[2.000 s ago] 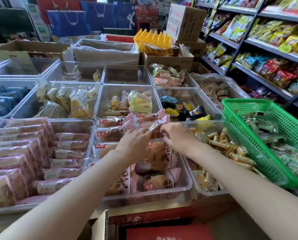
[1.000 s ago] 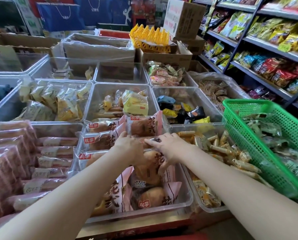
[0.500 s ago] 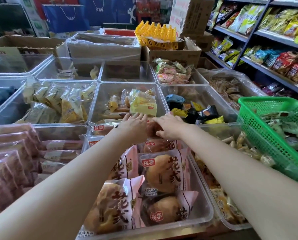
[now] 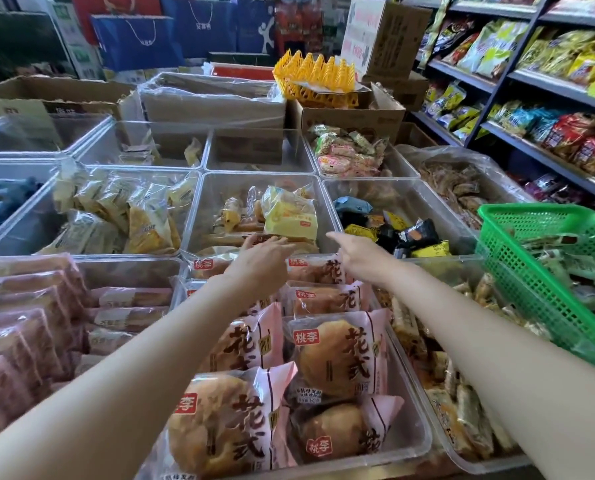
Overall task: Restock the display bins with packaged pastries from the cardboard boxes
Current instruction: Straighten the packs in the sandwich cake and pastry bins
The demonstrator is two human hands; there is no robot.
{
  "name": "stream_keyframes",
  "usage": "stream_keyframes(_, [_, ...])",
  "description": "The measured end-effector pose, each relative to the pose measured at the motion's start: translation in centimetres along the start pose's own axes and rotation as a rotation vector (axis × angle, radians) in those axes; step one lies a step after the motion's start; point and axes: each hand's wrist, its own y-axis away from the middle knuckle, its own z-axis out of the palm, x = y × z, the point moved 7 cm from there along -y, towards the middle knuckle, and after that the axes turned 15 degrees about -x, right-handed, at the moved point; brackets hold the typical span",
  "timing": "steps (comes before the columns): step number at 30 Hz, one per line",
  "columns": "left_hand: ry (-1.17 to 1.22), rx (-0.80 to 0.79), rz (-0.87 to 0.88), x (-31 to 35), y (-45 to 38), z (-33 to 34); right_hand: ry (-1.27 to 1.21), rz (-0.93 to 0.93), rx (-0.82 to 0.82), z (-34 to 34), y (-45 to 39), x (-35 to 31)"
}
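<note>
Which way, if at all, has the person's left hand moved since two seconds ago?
Yes. The left hand has moved away from the person, from mid-bin over the pink-wrapped round pastries to the clear plastic bin's far rim.

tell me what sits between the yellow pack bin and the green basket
In the head view, between the bin with the yellow pack and the green basket sits one clear bin holding dark and yellow wrapped snacks.

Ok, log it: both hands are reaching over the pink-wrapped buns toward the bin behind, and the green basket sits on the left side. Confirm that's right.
Not quite. The green basket sits on the right side, not the left, as the head view shows. The rest holds: the left hand and right hand are reaching over the pink-wrapped buns toward the bin behind.
</note>
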Motion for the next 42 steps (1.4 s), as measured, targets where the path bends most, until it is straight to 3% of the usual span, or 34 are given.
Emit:
stream_keyframes(4, [0.068,0.025,-0.115,-4.8,1.1,-1.1,-0.039,-0.124,0.018,-1.3,1.3,-2.8])
stream_keyframes(10, [0.034,-0.206,-0.223,-8.4,3.2,1.2,0.202,-0.232,-0.105,3.2,-0.8,-8.1])
stream_keyframes(12, [0.002,-0.218,-0.252,-9.2,3.5,2.1,0.331,-0.211,-0.138,5.0,-1.9,-9.3])
stream_keyframes(19, [-0.151,-0.279,-0.218,-8.9,2.6,5.0,0.41,0.003,-0.214,6.9,-3.4,-8.0])
stream_keyframes(24, [-0.099,-0.2,-0.233,-8.5,4.3,3.0,0.447,0.001,-0.268,7.0,-3.5,-8.3])
stream_keyframes(29, [0.003,0.081,-0.146,-9.1,8.3,-1.7,0.133,-0.194,-0.109,2.9,1.3,-10.8])
stream_keyframes(32, [0.165,-0.067,0.117,-5.8,11.1,-1.3,0.223,-0.234,-0.314,4.7,5.0,-11.8])
stream_keyframes(34, [0.136,-0.209,0.241,-3.2,12.4,0.1,0.335,-0.213,-0.47,7.1,7.0,-12.1])
stream_keyframes(38, [0.053,-0.568,0.057,-3.1,13.2,3.9,0.586,-0.113,-0.553,10.1,8.2,-11.7])
stream_keyframes(42, [-0.113,-0.633,0.007,-2.8,13.0,5.8,0.766,-0.078,-0.448,11.8,8.4,-11.6])
